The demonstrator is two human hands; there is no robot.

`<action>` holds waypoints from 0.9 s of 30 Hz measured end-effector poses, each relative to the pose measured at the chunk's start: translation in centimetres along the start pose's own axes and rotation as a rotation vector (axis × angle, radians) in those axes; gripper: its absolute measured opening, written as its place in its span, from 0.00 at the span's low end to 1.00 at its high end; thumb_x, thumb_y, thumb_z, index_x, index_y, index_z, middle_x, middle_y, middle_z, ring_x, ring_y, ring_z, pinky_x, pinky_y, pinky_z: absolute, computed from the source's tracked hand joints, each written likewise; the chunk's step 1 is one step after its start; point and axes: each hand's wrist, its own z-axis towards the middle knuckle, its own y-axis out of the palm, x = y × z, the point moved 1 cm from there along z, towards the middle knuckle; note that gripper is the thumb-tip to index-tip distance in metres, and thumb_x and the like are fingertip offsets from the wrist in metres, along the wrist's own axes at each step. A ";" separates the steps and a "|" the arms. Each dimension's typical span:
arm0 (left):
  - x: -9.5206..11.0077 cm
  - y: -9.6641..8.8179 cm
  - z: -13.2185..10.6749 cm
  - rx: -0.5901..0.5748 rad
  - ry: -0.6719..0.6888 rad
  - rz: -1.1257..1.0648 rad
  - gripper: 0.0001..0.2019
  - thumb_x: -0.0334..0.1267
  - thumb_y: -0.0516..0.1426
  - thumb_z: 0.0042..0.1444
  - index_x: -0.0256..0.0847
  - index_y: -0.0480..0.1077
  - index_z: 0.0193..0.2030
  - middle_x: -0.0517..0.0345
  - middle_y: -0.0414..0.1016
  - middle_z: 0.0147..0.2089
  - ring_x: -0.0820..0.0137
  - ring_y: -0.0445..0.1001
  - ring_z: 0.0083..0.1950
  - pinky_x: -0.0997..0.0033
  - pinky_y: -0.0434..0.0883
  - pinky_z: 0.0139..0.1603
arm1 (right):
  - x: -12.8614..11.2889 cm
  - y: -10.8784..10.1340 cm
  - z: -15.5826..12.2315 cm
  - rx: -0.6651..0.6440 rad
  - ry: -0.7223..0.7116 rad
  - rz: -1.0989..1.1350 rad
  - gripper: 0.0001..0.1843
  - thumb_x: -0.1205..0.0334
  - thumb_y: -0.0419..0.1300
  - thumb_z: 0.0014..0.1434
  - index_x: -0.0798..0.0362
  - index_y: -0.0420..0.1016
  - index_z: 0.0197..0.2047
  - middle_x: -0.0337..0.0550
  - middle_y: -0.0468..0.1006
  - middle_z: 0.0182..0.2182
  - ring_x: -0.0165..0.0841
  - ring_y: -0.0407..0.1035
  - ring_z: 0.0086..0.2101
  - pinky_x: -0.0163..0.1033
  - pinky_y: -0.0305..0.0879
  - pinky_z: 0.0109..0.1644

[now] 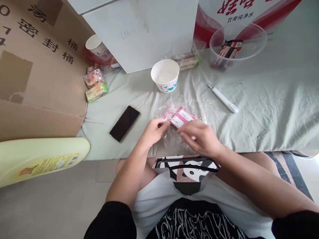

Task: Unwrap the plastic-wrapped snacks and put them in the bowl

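A small pink-and-white packet (183,117) lies on thin crumpled clear plastic (203,108) near the front of the cloth-covered table. My left hand (155,132) is closed, pinching the left edge of the packet or its wrapping between thumb and index finger. Over the packet's lower right side, my right hand (203,137) has its fingers curled together, slightly blurred. Whatever those fingers grip is hidden. Just behind the packet stands a white paper bowl (170,87) with blue marks. A white utility knife (223,98) rests to the right, and a dark phone (124,124) to the left.
White boxes (149,36) line the back. A clear plastic bowl (260,44) with wrapped snacks stands back right. Snack packs (96,91) lie beside a large cardboard box (45,86) at left. A yellow-green bottle (45,159) is front left.
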 end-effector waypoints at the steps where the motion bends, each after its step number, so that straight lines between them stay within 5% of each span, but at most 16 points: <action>1: -0.1 0.0 0.0 0.016 -0.008 -0.044 0.19 0.54 0.61 0.58 0.40 0.73 0.27 0.61 0.71 0.25 0.72 0.68 0.28 0.70 0.63 0.30 | 0.6 -0.4 0.1 0.100 0.121 -0.033 0.15 0.57 0.52 0.72 0.48 0.79 0.43 0.45 0.81 0.35 0.38 0.76 0.37 0.46 0.70 0.44; 3: -0.2 0.0 0.1 0.067 -0.028 -0.171 0.16 0.52 0.63 0.57 0.40 0.74 0.30 0.59 0.74 0.30 0.71 0.71 0.32 0.70 0.67 0.34 | 1.8 -1.0 0.3 0.228 0.355 -0.143 0.13 0.55 0.55 0.68 0.49 0.79 0.48 0.51 0.82 0.42 0.44 0.76 0.43 0.50 0.72 0.47; 9: 0.5 0.3 0.8 0.068 -0.040 -0.626 0.14 0.47 0.65 0.51 0.42 0.67 0.27 0.56 0.75 0.34 0.68 0.77 0.39 0.67 0.76 0.40 | 4.1 -1.3 0.9 0.113 0.685 -0.095 0.35 0.45 0.66 0.55 0.52 0.70 0.62 0.58 0.78 0.53 0.51 0.76 0.46 0.58 0.74 0.48; 13: 1.7 0.5 1.1 -0.006 0.008 -0.907 0.14 0.46 0.59 0.57 0.43 0.61 0.27 0.52 0.81 0.46 0.60 0.80 0.53 0.57 0.79 0.51 | 4.7 -1.1 0.5 0.214 0.680 0.211 0.48 0.40 0.71 0.50 0.50 0.59 0.67 0.57 0.76 0.53 0.47 0.75 0.46 0.57 0.75 0.50; 16: 2.3 0.9 1.1 -0.008 -0.095 -1.151 0.13 0.44 0.56 0.60 0.42 0.62 0.27 0.53 0.82 0.51 0.57 0.78 0.61 0.55 0.77 0.57 | 5.0 -0.6 0.3 0.258 0.642 0.490 0.55 0.38 0.74 0.47 0.47 0.53 0.69 0.52 0.75 0.50 0.44 0.76 0.44 0.55 0.76 0.50; 21: 2.6 1.6 1.3 0.015 -0.173 -1.337 0.17 0.41 0.53 0.66 0.41 0.61 0.26 0.55 0.83 0.51 0.56 0.78 0.62 0.53 0.78 0.57 | 5.0 0.0 0.7 0.407 0.646 0.854 0.53 0.39 0.75 0.46 0.39 0.52 0.67 0.46 0.74 0.50 0.44 0.76 0.46 0.53 0.79 0.49; 27: 2.0 -1.0 2.5 0.331 -0.078 -1.373 0.13 0.38 0.54 0.64 0.42 0.63 0.27 0.57 0.83 0.45 0.65 0.82 0.51 0.62 0.79 0.52 | 4.2 -0.7 0.1 0.588 0.775 0.908 0.53 0.46 0.76 0.46 0.40 0.53 0.67 0.42 0.78 0.44 0.44 0.78 0.41 0.53 0.82 0.43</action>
